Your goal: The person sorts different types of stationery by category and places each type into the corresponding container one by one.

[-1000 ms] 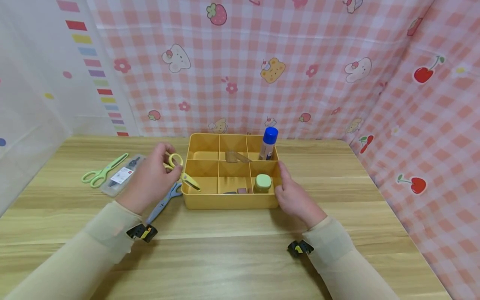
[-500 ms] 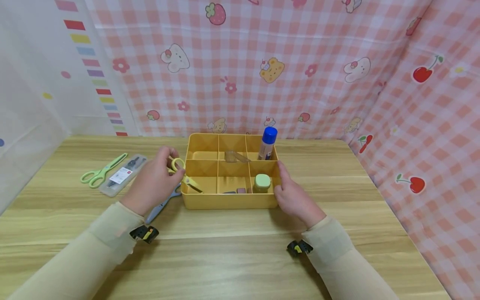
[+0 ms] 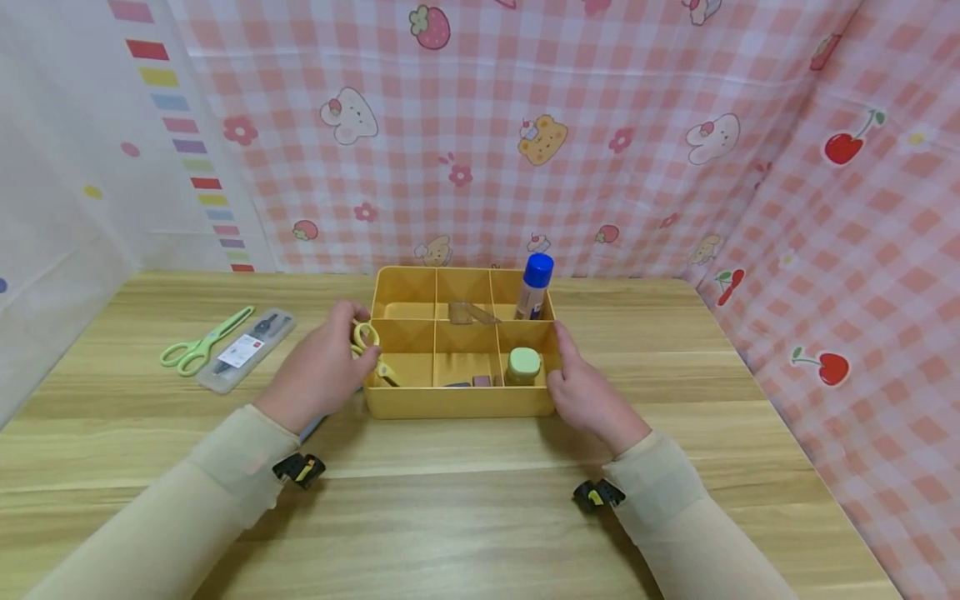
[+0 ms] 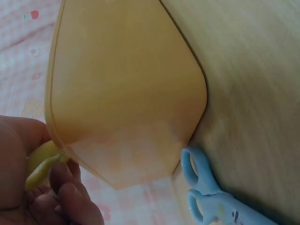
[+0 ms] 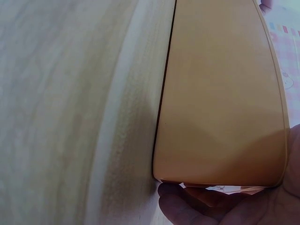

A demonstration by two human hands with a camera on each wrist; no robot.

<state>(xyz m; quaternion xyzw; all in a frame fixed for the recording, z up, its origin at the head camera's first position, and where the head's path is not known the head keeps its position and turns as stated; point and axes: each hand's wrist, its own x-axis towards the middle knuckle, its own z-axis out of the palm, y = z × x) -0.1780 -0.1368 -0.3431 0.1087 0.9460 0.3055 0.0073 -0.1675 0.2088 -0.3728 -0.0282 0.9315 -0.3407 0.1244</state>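
Observation:
My left hand pinches a pair of yellow scissors by the handle loops at the left rim of a yellow organizer box. The blades angle down into the front left compartment, their tips hidden behind the front wall. In the left wrist view, thumb and fingers close on the yellow handle. Beneath that hand lie blue scissors on the table, mostly covered in the head view. My right hand rests against the box's right side, its fingers laid along that wall.
Within the box, a glue stick stands back right and a green-lidded jar sits front right. Small pieces lie in the middle compartments. Green scissors and a clear case lie left on the wooden table.
My left hand has moved right and slightly down with the yellow scissors, and their blades have sunk deeper into the front left compartment. The right hand stays at the box's side.

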